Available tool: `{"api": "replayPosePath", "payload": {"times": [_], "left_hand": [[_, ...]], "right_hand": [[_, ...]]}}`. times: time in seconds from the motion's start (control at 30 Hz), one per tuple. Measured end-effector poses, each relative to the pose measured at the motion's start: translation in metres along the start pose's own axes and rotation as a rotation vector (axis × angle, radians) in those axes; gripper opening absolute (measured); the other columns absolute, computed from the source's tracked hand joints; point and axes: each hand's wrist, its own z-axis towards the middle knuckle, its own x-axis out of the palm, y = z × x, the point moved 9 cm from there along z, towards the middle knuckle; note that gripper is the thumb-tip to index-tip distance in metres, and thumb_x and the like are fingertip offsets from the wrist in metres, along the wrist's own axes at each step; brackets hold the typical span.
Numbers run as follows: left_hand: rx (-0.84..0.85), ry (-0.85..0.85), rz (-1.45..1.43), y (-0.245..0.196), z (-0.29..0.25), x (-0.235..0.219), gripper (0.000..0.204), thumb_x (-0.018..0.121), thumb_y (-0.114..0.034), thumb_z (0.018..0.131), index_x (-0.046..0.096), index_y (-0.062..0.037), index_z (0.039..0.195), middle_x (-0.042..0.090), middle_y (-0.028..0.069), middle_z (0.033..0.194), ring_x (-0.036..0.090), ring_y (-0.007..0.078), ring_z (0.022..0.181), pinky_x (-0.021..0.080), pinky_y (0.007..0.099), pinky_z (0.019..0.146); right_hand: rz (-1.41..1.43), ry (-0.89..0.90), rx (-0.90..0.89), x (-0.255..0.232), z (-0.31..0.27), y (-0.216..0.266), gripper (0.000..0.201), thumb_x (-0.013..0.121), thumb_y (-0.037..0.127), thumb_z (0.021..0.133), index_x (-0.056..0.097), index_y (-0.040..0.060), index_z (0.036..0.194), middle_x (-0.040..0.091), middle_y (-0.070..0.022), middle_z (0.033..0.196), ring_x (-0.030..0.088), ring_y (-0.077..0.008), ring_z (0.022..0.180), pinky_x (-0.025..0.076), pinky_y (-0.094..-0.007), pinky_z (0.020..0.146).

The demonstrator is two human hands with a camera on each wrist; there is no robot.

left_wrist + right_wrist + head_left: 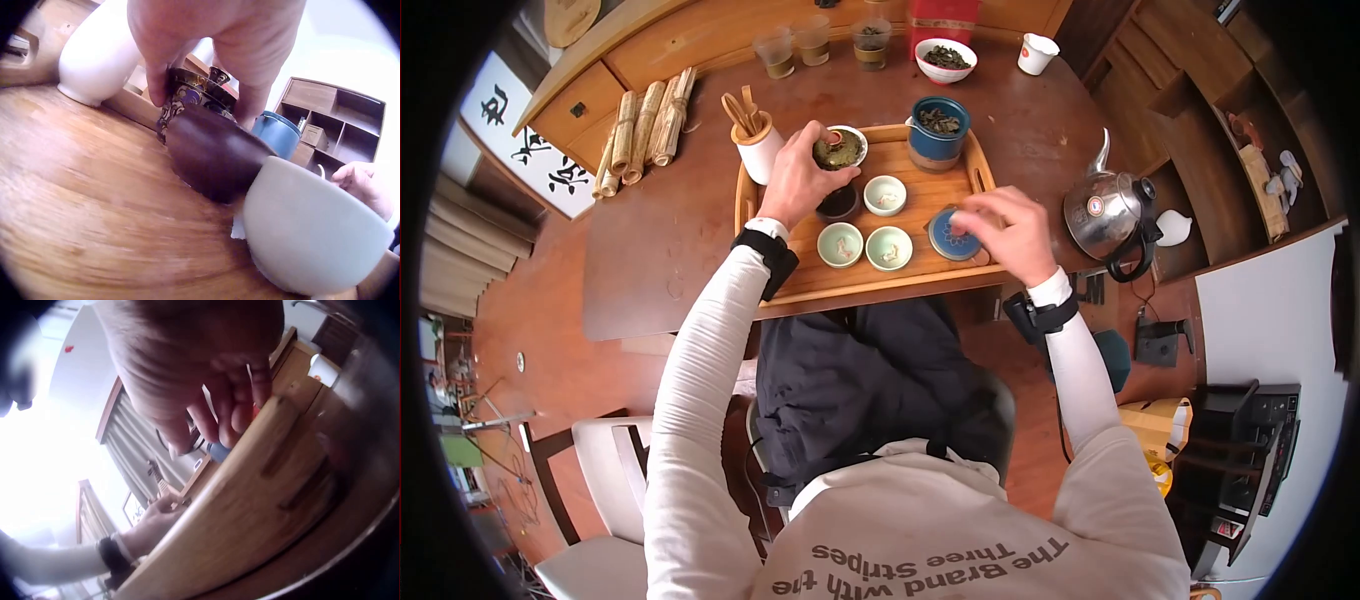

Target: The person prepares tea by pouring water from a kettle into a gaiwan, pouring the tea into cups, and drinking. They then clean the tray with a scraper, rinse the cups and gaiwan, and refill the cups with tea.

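I've got the gaiwan (839,150) at the far left end of the bamboo tea tray (920,185), packed with wet tea leaves, sitting on a dark wooden saucer (215,153). My left hand (800,180) has its grip clamped on the patterned rim: in the left wrist view the thumb and a finger pinch it from either side, though the palm hides most of the bowl.

Over on the right, my right hand (1005,232) hovers at the blue lid (953,235) lying flat on the tray. The fingers are curled down toward it, but I cannot tell whether they actually pinch it; the right wrist view is blurred and shows only bent fingertips above the tray's edge.

Three small celadon cups (865,245) sit between the two hands, one filling the foreground of the left wrist view. Behind them stands a blue canister (938,130) with dry leaves inside.

Off the tray on the desk (660,230): a white holder of wooden tea tools (757,140), a steel kettle (1105,210) at right, a white bowl of leaves (945,58), and bamboo scroll mats (645,125) at left.
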Motion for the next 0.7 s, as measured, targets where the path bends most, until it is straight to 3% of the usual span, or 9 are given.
{"api": "replayPosePath", "payload": {"times": [0.07,0.13,0.23,0.3,0.37,0.4,0.5,0.57,0.7], "left_hand": [[-0.004,-0.001,0.004,-0.003,-0.001,-0.002,0.052,0.092,-0.024,0.075,0.060,-0.0035,0.111,0.072,0.0199,0.111,0.070,0.0349,0.101,0.055,0.0414,0.089],[-0.068,-0.033,0.009,-0.004,0.002,-0.008,0.051,0.092,-0.024,0.075,0.062,-0.0032,0.110,0.074,0.0185,0.109,0.072,0.0297,0.100,0.057,0.0389,0.089],[0.038,-0.100,0.067,-0.024,0.023,-0.029,0.051,0.092,-0.022,0.075,0.064,-0.0032,0.114,0.075,0.0168,0.107,0.074,0.0247,0.100,0.058,0.0366,0.088],[0.195,-0.095,0.164,-0.064,0.039,-0.041,0.050,0.091,-0.018,0.073,0.064,-0.0022,0.111,0.073,0.0178,0.113,0.072,0.0310,0.105,0.057,0.0389,0.090],[0.367,-0.011,0.200,-0.097,0.053,-0.038,0.048,0.089,-0.019,0.074,0.062,-0.0036,0.110,0.066,0.0217,0.117,0.067,0.0406,0.104,0.057,0.0474,0.089],[0.372,-0.004,0.205,-0.108,0.061,-0.036,0.048,0.089,-0.019,0.074,0.062,-0.0036,0.110,0.066,0.0217,0.117,0.067,0.0406,0.104,0.057,0.0474,0.089],[0.590,0.051,0.342,-0.143,0.076,-0.013,0.048,0.088,-0.016,0.074,0.062,-0.0065,0.113,0.064,0.0222,0.117,0.067,0.0409,0.106,0.057,0.0481,0.089],[0.731,0.146,0.503,-0.157,0.080,0.011,0.046,0.082,-0.015,0.075,0.061,-0.0074,0.115,0.060,0.0223,0.128,0.063,0.0421,0.112,0.055,0.0480,0.093],[0.951,0.193,0.774,-0.172,0.069,0.050,0.034,0.068,-0.009,0.083,0.061,-0.0106,0.117,0.057,0.0229,0.129,0.065,0.0377,0.108,0.056,0.0452,0.094]], "right_hand": [[0.165,-0.282,0.161,-0.029,-0.012,-0.034,0.011,0.079,0.010,0.090,0.077,-0.0006,0.093,0.074,-0.0101,0.083,0.069,-0.0178,0.073,0.051,-0.0302,0.065],[0.107,-0.337,0.302,-0.038,-0.032,-0.076,0.017,0.078,0.014,0.094,0.075,-0.0027,0.091,0.073,-0.0094,0.080,0.066,-0.0139,0.069,0.051,-0.0294,0.065],[0.045,-0.358,0.391,-0.044,-0.066,-0.104,0.023,0.077,0.017,0.095,0.074,-0.0036,0.087,0.071,-0.0097,0.075,0.064,-0.0134,0.064,0.050,-0.0292,0.062],[0.026,-0.336,0.408,-0.041,-0.080,-0.108,0.024,0.077,0.018,0.095,0.073,-0.0034,0.083,0.071,-0.0098,0.074,0.064,-0.0147,0.061,0.049,-0.0303,0.060],[0.000,-0.378,0.435,-0.043,-0.083,-0.111,0.025,0.076,0.017,0.095,0.072,-0.0026,0.081,0.071,-0.0104,0.074,0.064,-0.0177,0.061,0.050,-0.0322,0.061],[-0.021,-0.396,0.407,-0.042,-0.081,-0.109,0.024,0.076,0.016,0.095,0.071,-0.0022,0.080,0.070,-0.0113,0.074,0.064,-0.0220,0.062,0.049,-0.0345,0.061],[-0.131,-0.415,0.340,-0.043,-0.081,-0.104,0.023,0.076,0.015,0.094,0.070,-0.0020,0.080,0.068,-0.0123,0.071,0.063,-0.0256,0.062,0.048,-0.0363,0.061],[-0.086,-0.441,0.351,-0.045,-0.081,-0.103,0.024,0.076,0.015,0.094,0.070,-0.0019,0.079,0.066,-0.0128,0.070,0.062,-0.0272,0.062,0.048,-0.0372,0.060],[-0.061,-0.462,0.389,-0.046,-0.085,-0.106,0.024,0.076,0.016,0.094,0.068,-0.0014,0.078,0.063,-0.0139,0.068,0.060,-0.0300,0.061,0.046,-0.0394,0.059]]}}
